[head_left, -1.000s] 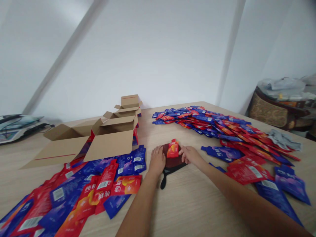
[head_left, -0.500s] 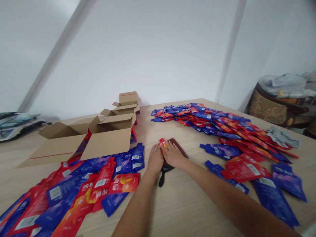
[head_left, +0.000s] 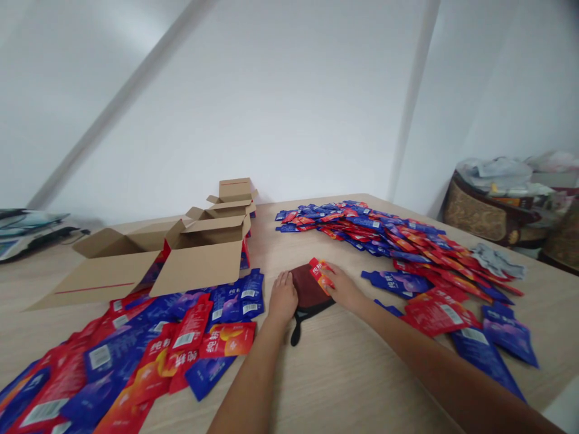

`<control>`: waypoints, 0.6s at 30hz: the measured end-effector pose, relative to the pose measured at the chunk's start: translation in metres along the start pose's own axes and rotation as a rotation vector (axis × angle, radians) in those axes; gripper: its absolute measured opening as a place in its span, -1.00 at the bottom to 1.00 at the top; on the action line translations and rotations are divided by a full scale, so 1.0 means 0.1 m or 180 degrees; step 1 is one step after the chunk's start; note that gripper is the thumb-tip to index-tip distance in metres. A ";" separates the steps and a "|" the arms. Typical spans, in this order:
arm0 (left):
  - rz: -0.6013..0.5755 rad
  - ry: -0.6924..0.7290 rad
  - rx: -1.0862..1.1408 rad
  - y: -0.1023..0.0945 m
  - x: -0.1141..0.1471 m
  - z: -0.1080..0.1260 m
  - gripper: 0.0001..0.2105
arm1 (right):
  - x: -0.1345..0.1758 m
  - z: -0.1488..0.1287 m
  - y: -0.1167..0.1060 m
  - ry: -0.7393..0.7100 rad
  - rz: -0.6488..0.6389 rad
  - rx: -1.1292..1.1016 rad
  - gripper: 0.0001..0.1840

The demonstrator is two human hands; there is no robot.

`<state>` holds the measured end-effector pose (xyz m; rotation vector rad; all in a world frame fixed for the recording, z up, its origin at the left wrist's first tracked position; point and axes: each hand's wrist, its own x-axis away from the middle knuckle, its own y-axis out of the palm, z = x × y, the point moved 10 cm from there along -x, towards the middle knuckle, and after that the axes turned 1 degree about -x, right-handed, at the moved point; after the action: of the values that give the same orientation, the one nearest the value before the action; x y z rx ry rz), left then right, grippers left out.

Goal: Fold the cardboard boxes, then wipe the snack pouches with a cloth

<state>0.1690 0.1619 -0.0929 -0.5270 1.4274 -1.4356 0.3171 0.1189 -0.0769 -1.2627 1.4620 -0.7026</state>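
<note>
A red and orange pouch (head_left: 320, 276) lies over a flat brown pad (head_left: 307, 288) with a dark border and a black loop (head_left: 295, 333). My right hand (head_left: 344, 290) grips the pouch by its right side, fingers closed on it. On the pad's left edge rests my left hand (head_left: 284, 298), its fingers stretched out flat and nothing in it. To the left of that hand are loose blue pouches (head_left: 230, 304) and a red pouch (head_left: 228, 339) on the table.
Open cardboard boxes (head_left: 199, 265) stand in a row at the left, red and blue pouches spread before them. A long heap of pouches (head_left: 384, 235) covers the right side, with a grey glove-like cloth (head_left: 496, 261) at its end. Behind is a white wall (head_left: 294, 108).
My hands have moved apart. The right hand has shifted right with the red pouch, uncovering more of the brown pad; my left hand stays at the pad's left edge.
</note>
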 end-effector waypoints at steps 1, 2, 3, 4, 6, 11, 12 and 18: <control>0.0023 0.0023 0.0001 0.00 0.00 0.00 -0.55 | -0.01 -0.02 -0.08 0.0039 0.0187 -0.0053 -0.40; 0.0042 0.0039 0.0001 0.00 0.00 0.00 -0.55 | -0.01 -0.06 -0.16 0.0063 0.0359 -0.0086 -0.35; 0.0063 0.0048 0.0003 0.00 0.01 0.00 -0.54 | -0.01 -0.13 -0.23 0.0038 0.0490 -0.0109 -0.32; 0.0087 0.0052 0.0005 0.00 0.01 0.00 -0.54 | -0.01 -0.23 -0.29 -0.0043 0.0575 -0.0134 -0.31; 0.0133 0.0036 0.0002 0.01 0.01 -0.01 -0.54 | -0.01 -0.48 -0.37 -0.0332 0.0616 -0.0226 -0.35; 0.0181 -0.0006 -0.0003 0.01 0.01 -0.02 -0.54 | -0.09 -0.78 -0.25 -0.0553 0.0474 -0.0221 -0.45; 0.0184 0.0001 0.0001 0.01 0.01 -0.02 -0.54 | -0.12 -0.75 -0.15 -0.0433 0.0371 -0.0116 -0.46; 0.0076 0.0051 0.0013 0.03 0.00 -0.01 -0.54 | -0.20 -0.57 0.48 -0.0062 -0.0346 0.0361 -0.43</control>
<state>0.1697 0.1632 -0.0961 -0.4953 1.4386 -1.4266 0.2458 0.1405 -0.0965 -1.2648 1.3267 -0.8317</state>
